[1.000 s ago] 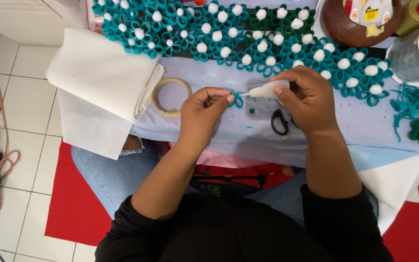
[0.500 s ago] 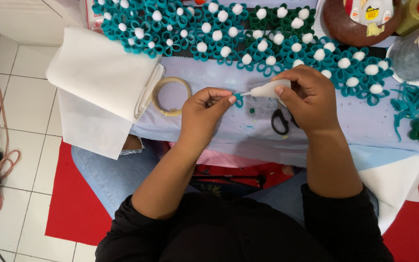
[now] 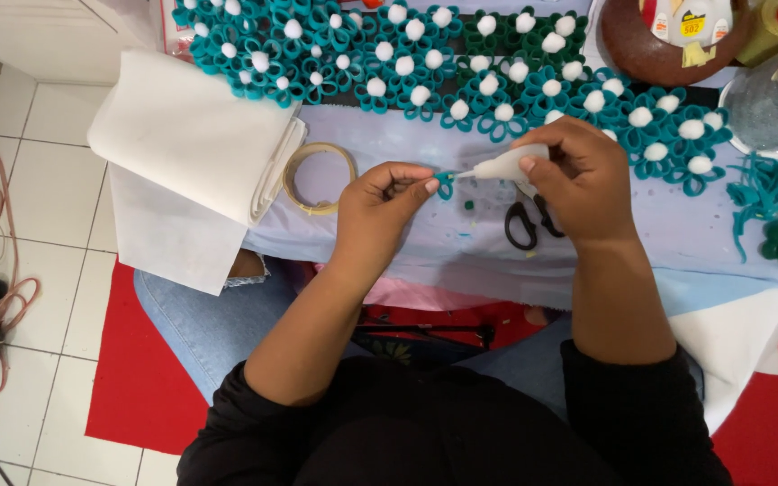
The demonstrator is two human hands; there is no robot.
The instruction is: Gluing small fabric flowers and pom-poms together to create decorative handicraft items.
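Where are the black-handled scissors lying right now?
In the head view, the scissors lie on the pale cloth just under the right hand, right of centre.

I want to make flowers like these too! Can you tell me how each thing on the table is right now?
Left hand: pinching a small teal loop.
Right hand: gripping a white glue bottle, nozzle tip at the loop.
Scissors: lying flat under the right hand.
Tape ring: lying flat.
White fabric: folded.
Teal flowers: laid in rows, white pompom centres.
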